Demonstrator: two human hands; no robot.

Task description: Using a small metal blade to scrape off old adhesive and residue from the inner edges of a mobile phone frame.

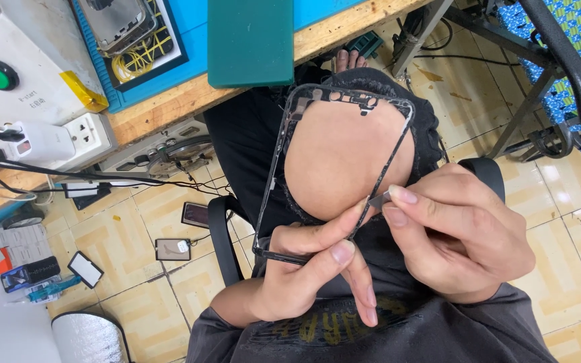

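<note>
Left hand (304,269) grips frame (337,168) bottom corner; right hand (455,238) pinches tool (378,199) at frame's edge. Frame: likely light, thin, bendable; hold by corners.

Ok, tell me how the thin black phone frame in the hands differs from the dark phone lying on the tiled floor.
The thin black rectangular phone frame is hollow, so a bare knee shows through it; the small dark phone on the floor is a solid slab. The frame is gripped at its lower end by the left hand, with the right hand pinching a small tool against its edge; the phone lies flat, untouched. The frame looks larger. Both are dark rounded rectangles.
</note>
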